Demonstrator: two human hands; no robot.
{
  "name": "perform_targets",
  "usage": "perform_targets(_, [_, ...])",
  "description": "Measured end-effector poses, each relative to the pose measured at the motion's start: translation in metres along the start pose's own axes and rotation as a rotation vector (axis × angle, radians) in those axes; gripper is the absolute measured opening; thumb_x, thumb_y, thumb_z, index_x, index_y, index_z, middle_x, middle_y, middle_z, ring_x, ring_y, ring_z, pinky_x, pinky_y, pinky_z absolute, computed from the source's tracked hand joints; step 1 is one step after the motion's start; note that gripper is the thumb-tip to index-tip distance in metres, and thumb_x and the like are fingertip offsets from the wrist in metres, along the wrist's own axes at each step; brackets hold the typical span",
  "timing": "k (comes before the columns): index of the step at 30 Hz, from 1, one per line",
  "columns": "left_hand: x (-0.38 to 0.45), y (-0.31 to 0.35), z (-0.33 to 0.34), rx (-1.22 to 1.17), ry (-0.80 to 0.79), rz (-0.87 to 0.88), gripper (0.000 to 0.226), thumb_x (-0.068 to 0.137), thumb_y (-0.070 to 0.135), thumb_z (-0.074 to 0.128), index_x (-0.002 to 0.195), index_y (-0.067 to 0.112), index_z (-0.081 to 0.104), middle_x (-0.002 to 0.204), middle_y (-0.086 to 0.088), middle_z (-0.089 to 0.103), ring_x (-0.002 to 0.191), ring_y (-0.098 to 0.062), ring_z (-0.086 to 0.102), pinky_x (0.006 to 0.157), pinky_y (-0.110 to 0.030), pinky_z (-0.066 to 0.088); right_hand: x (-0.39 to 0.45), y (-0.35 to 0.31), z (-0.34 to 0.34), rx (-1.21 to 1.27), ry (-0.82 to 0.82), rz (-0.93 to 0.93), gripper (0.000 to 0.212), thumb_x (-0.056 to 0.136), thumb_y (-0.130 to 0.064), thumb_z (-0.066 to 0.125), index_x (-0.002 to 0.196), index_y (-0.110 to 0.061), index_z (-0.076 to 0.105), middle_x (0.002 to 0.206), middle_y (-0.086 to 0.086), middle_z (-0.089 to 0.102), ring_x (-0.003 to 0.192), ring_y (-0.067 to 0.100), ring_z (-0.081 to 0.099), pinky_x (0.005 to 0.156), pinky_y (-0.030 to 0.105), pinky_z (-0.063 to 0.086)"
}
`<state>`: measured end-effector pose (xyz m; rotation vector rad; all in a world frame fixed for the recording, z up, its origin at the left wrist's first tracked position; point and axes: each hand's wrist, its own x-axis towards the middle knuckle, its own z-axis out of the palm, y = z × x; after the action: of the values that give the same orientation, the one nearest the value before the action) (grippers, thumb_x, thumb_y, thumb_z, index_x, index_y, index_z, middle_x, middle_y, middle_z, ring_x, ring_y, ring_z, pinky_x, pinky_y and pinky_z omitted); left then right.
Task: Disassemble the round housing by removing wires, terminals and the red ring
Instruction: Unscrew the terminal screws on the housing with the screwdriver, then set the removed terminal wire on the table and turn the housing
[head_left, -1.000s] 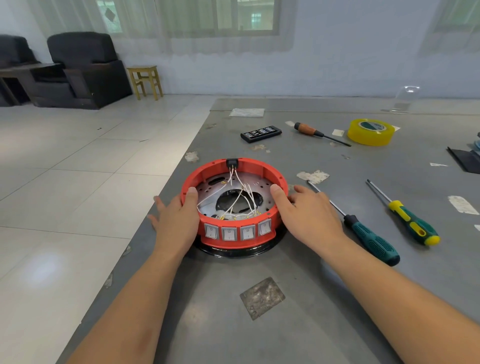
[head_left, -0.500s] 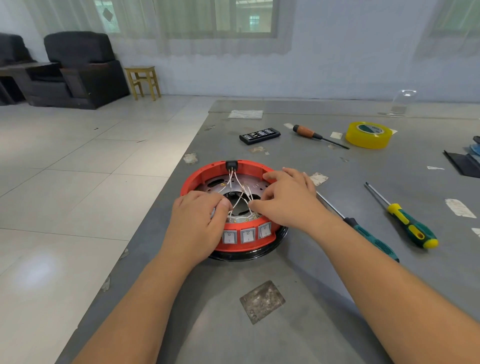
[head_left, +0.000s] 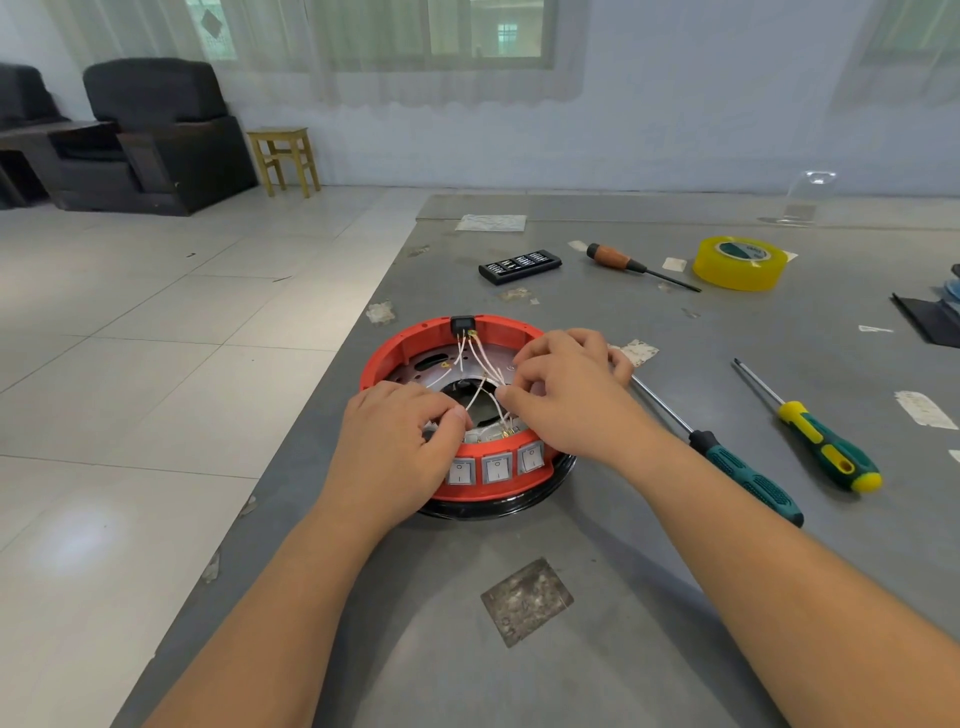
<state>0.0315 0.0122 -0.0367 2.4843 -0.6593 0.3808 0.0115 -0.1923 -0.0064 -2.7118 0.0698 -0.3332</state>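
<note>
While both hands, left (head_left: 400, 441) and right (head_left: 566, 389), pinch wires (head_left: 475, 358) inside the ring (head_left: 410, 338), I should pull each terminal (head_left: 506, 431) straight off, gripping near the metal.

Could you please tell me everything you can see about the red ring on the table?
The red ring looks like moulded plastic, a low round wall seated on a black base near the table's left edge. Three grey rocker switches show on its near side; a small black socket sits at the far rim. Thin white wires cross inside. Both hands reach over it among the wires.
</note>
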Motion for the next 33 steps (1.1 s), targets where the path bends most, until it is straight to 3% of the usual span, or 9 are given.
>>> perform_targets(8, [0.000, 0.002, 0.001, -0.054, 0.037, -0.031, 0.033, 0.096, 0.049, 0.044, 0.094, 0.035, 0.074, 0.099, 0.020, 0.067, 0.104, -0.008, 0.053, 0.094, -0.029, 0.028, 0.004, -0.001, 0.006, 0.161, 0.157, -0.081, 0.033, 0.100, -0.053, 0.053, 0.070, -0.038, 0.055, 0.100, -0.020, 0.059, 0.116, 0.005, 0.042, 0.092, 0.034, 0.019])
perform_targets(13, [-0.002, 0.005, 0.003, -0.223, 0.152, -0.096, 0.020, 0.104, 0.034, 0.057, 0.092, 0.031, 0.072, 0.092, 0.020, 0.069, 0.097, -0.006, 0.057, 0.093, -0.038, 0.044, 0.002, 0.000, 0.008, 0.302, 0.168, -0.077, 0.032, 0.102, -0.050, 0.051, 0.080, -0.030, 0.063, 0.081, -0.018, 0.061, 0.096, 0.007, 0.055, 0.105, 0.045, 0.031])
perform_targets(16, [-0.001, 0.010, 0.001, -0.344, 0.200, -0.143, 0.022, 0.103, 0.032, 0.060, 0.087, 0.033, 0.074, 0.078, 0.021, 0.071, 0.091, 0.001, 0.063, 0.081, -0.026, 0.046, -0.001, 0.003, 0.002, 0.451, 0.067, -0.093, 0.030, 0.101, -0.049, 0.056, 0.084, -0.028, 0.068, 0.073, -0.026, 0.067, 0.077, 0.002, 0.062, 0.104, 0.052, 0.042])
perform_targets(19, [0.001, 0.018, -0.001, -0.468, 0.216, -0.229, 0.023, 0.102, 0.032, 0.062, 0.084, 0.037, 0.074, 0.073, 0.023, 0.073, 0.085, 0.007, 0.065, 0.074, -0.015, 0.040, -0.002, 0.006, -0.004, 0.492, -0.018, -0.124, 0.020, 0.097, -0.044, 0.065, 0.084, -0.030, 0.070, 0.062, -0.036, 0.059, 0.069, -0.016, 0.055, 0.092, 0.044, 0.037])
perform_targets(21, [0.003, 0.022, -0.002, -0.487, 0.221, -0.256, 0.024, 0.102, 0.034, 0.062, 0.082, 0.038, 0.074, 0.072, 0.023, 0.073, 0.084, 0.009, 0.065, 0.073, -0.011, 0.038, -0.002, 0.006, -0.005, 0.520, -0.028, -0.136, 0.016, 0.096, -0.038, 0.069, 0.082, -0.030, 0.071, 0.059, -0.036, 0.057, 0.067, -0.017, 0.053, 0.088, 0.041, 0.033])
perform_targets(24, [0.006, 0.029, -0.004, -0.485, 0.231, -0.305, 0.026, 0.103, 0.035, 0.059, 0.081, 0.038, 0.073, 0.071, 0.026, 0.072, 0.085, 0.016, 0.063, 0.070, -0.006, 0.035, -0.002, 0.006, -0.005, 0.568, -0.015, -0.130, 0.016, 0.094, -0.036, 0.072, 0.079, -0.029, 0.071, 0.076, -0.026, 0.070, 0.086, -0.002, 0.063, 0.104, 0.048, 0.039])
perform_targets(26, [0.006, 0.033, -0.005, -0.492, 0.249, -0.334, 0.027, 0.103, 0.036, 0.059, 0.080, 0.039, 0.072, 0.071, 0.027, 0.072, 0.085, 0.018, 0.062, 0.074, -0.013, 0.040, -0.004, 0.006, -0.006, 0.585, -0.030, -0.120, 0.017, 0.092, -0.037, 0.073, 0.077, -0.031, 0.073, 0.085, -0.016, 0.076, 0.094, 0.007, 0.069, 0.106, 0.052, 0.043])
perform_targets(30, [0.005, 0.041, -0.011, -0.399, 0.287, -0.292, 0.023, 0.098, 0.046, 0.054, 0.077, 0.048, 0.066, 0.071, 0.028, 0.071, 0.081, 0.007, 0.067, 0.100, -0.047, 0.052, -0.003, 0.009, -0.009, 0.667, -0.031, -0.098, 0.013, 0.092, -0.036, 0.075, 0.082, -0.029, 0.078, 0.085, -0.012, 0.078, 0.084, 0.005, 0.072, 0.081, 0.032, 0.055])
perform_targets(33, [0.013, 0.049, -0.013, -0.400, 0.238, -0.284, 0.022, 0.098, 0.043, 0.055, 0.081, 0.042, 0.068, 0.070, 0.016, 0.073, 0.077, -0.003, 0.069, 0.092, -0.049, 0.056, 0.001, 0.014, -0.015, 0.794, 0.050, -0.051, 0.007, 0.092, -0.033, 0.075, 0.094, -0.030, 0.082, 0.088, -0.011, 0.079, 0.088, 0.006, 0.074, 0.083, 0.029, 0.059])
